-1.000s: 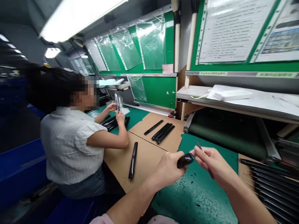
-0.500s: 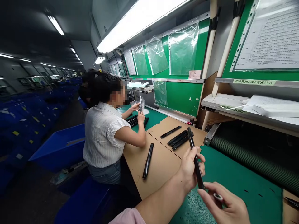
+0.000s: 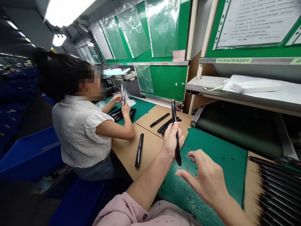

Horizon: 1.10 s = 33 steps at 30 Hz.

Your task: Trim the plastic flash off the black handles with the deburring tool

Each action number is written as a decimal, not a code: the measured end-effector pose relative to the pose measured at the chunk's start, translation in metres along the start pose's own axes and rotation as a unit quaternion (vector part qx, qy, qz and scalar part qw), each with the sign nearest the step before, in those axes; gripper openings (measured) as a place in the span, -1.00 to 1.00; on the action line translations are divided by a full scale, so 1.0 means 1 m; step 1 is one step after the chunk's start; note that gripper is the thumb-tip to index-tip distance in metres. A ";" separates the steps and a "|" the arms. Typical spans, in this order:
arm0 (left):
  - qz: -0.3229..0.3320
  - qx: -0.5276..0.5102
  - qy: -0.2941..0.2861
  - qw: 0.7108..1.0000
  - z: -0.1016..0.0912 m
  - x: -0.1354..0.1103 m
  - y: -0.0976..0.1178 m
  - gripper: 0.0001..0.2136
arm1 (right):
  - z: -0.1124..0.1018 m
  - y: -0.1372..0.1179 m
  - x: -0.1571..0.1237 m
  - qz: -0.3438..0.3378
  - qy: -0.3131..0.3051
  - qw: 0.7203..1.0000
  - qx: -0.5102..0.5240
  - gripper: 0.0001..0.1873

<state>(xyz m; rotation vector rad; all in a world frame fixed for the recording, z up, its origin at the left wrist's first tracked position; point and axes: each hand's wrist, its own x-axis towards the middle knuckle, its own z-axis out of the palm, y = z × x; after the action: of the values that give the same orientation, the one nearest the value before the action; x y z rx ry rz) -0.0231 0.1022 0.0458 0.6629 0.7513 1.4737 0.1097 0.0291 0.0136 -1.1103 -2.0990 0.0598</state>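
Observation:
My left hand [image 3: 172, 138] is closed around the middle of a long glossy black plastic part [image 3: 177, 150], which stands nearly upright above the green mat. To its right, my right hand [image 3: 204, 171] has the thumb spread away from the fingers and is apart from the part. A small thin-tipped tool [image 3: 192, 158] sits in its curled fingers, mostly hidden, so its exact kind does not show. Beyond my left hand, several black parts [image 3: 166, 125] lie on brown cardboard [image 3: 150, 147]. Another single black part [image 3: 139, 150] rests nearer on the left.
Many black parts [image 3: 279, 185] lie in a row on cardboard at the right. Dark scraps dot the green mat [image 3: 213, 147]. A ribbed conveyor belt [image 3: 235, 135] runs under a shelf [image 3: 211, 83]. A co-worker [image 3: 80, 131] sits at left, holding a bagged item.
My view has swung right and down, revealing the row of parts. The black part now shows its smooth, glossy face. My right hand has drawn off its lower end, thumb opening.

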 end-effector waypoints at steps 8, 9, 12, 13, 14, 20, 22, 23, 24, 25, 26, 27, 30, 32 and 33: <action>-0.015 0.017 -0.055 0.998 0.004 -0.003 -0.002 -0.67 | -0.005 0.013 0.017 -0.059 -0.033 0.992 -0.107 -0.37; -0.018 0.017 -0.057 0.998 0.004 -0.003 -0.002 -0.67 | -0.005 0.012 0.017 -0.068 -0.023 0.991 -0.111 -0.36; -0.017 0.015 -0.055 0.998 0.004 -0.004 0.000 -0.68 | -0.003 0.008 0.010 -0.093 -0.002 0.992 -0.087 -0.33; -0.014 0.015 -0.050 0.999 0.004 -0.004 0.000 -0.68 | -0.003 0.008 0.007 -0.091 -0.005 0.994 -0.061 -0.33; -0.010 0.016 -0.044 0.999 0.004 -0.005 0.001 -0.67 | -0.003 0.007 0.003 -0.079 -0.014 0.997 -0.023 -0.33; 0.003 0.030 -0.012 0.999 0.004 -0.008 0.000 -0.63 | -0.004 0.010 -0.015 0.094 0.019 0.973 0.212 -0.78; -0.003 0.027 -0.009 1.000 0.005 -0.009 -0.002 -0.62 | -0.002 0.010 -0.019 0.119 0.074 0.964 0.224 -0.87; -0.007 0.025 -0.009 1.000 0.005 -0.009 -0.003 -0.62 | -0.001 0.010 -0.020 0.117 0.095 0.964 0.218 -0.87; -0.011 0.023 -0.011 1.000 0.006 -0.010 -0.004 -0.61 | 0.000 0.009 -0.020 0.107 0.111 0.966 0.207 -0.86; -0.015 0.021 -0.013 1.000 0.007 -0.010 -0.004 -0.61 | 0.001 0.009 -0.020 0.092 0.125 0.969 0.191 -0.85; -0.019 0.021 -0.016 0.999 0.008 -0.011 -0.005 -0.61 | 0.002 0.008 -0.019 0.077 0.137 0.972 0.174 -0.84; -0.023 0.021 -0.018 0.999 0.009 -0.012 -0.005 -0.60 | 0.002 0.008 -0.016 0.064 0.149 0.974 0.159 -0.83; -0.035 0.021 -0.022 0.999 0.012 -0.018 -0.006 -0.60 | 0.002 0.009 -0.005 0.042 0.182 0.974 0.132 -0.82; -0.043 0.026 -0.021 0.999 0.013 -0.022 -0.007 -0.60 | 0.001 0.012 0.006 0.032 0.207 0.971 0.119 -0.81; -0.048 0.030 -0.018 0.998 0.014 -0.025 -0.008 -0.59 | 0.000 0.015 0.012 0.026 0.219 0.969 0.114 -0.80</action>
<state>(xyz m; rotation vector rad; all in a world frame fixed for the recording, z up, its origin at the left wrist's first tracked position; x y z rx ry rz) -0.0064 0.0783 0.0488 0.6872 0.7909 1.3529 0.1158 0.0468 0.0154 -0.9407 -1.6241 0.0710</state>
